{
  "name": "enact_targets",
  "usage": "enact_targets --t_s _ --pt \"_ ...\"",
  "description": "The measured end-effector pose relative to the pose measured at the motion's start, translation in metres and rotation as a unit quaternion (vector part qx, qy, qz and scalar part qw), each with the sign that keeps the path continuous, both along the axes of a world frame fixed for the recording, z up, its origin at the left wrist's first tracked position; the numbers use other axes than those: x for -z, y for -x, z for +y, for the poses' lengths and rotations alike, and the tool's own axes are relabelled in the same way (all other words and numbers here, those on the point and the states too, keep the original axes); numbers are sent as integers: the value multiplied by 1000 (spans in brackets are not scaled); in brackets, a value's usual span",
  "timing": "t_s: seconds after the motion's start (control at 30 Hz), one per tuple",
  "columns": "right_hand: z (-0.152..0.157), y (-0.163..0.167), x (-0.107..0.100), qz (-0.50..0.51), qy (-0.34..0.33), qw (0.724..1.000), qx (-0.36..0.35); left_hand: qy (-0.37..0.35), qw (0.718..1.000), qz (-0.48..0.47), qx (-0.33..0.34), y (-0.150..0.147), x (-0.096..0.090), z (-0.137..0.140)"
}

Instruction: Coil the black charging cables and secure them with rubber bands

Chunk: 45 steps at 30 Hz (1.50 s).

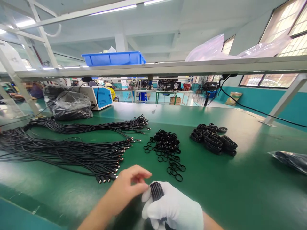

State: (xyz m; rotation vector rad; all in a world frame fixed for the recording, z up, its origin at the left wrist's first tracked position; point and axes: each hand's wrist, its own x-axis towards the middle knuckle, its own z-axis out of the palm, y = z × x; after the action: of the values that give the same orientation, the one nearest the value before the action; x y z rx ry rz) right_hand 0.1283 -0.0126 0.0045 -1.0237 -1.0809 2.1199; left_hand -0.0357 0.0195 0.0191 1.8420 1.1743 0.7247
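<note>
My right hand [176,204], in a white glove, is wrapped round a coiled black cable [157,191] at the front of the green table. The coil's windings show above the gloved fingers, and a dark bit of it shows below them. My bare left hand [128,185] is just left of the coil. Its thumb and index finger are apart and curved, with the thumb tip close to the gloved fingertips; I see nothing held between them. Ahead of both hands lies a heap of small black rings [166,143], with several loose ones spread towards me.
Long black cables [83,156] lie in two bundles on the left. Several coiled cables [213,140] are piled at right. Behind stand a plastic bag [70,105] and a blue-and-white machine [100,95]. An overhead shelf [163,67] carries a blue bin [115,59]. A dark plastic-wrapped bundle [291,159] lies far right.
</note>
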Motion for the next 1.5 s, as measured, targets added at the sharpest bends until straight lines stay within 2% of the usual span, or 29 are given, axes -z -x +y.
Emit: enact_targets --t_s 0.1,0.23,0.33,0.43,0.57,0.67,0.73,0.83,0.93,1.03,1.13,1.17,1.23,1.3,1.37,1.43,1.5 --pt "1 -2 -2 -5 29 998 59 2 997 66 -30 8 1 40" --pt "5 -6 3 62 28 988 140 -18 989 129 -70 -5 23 88" --pt "10 -11 9 118 39 982 139 -20 984 158 -83 -25 40 107" --pt "12 -13 12 142 54 980 128 -3 983 161 -92 -39 46 112" --pt "15 -14 9 118 43 982 145 50 990 109 -76 -38 33 98" --pt "17 -11 3 26 1 976 216 103 994 18 -41 -30 18 67" --pt "17 -9 -1 -57 -40 959 276 141 989 -39 -16 -27 12 41" --pt "17 -4 -2 -127 -94 941 300 210 968 -138 0 -30 13 9" --pt "17 -2 6 -180 -129 929 295 275 925 -260 -18 -34 20 -7" --pt "18 0 13 -224 -191 900 323 286 906 -310 -24 -33 23 -14" --pt "17 1 12 -262 -239 878 321 287 901 -326 13 -24 21 -17" --pt "16 1 10 -276 -244 876 311 285 903 -320 31 -20 20 -17" --pt "13 2 4 -306 -253 872 287 263 928 -260 54 -13 19 -11" --pt "10 3 -1 -333 -267 864 267 212 965 -144 59 -9 18 -3" --pt "8 4 -5 -349 -277 858 254 149 987 -6 61 -7 16 5" --pt "8 4 -6 -351 -277 860 246 85 987 107 80 -7 10 9" --pt "9 3 -8 -340 -260 873 236 28 976 190 100 -6 2 8"
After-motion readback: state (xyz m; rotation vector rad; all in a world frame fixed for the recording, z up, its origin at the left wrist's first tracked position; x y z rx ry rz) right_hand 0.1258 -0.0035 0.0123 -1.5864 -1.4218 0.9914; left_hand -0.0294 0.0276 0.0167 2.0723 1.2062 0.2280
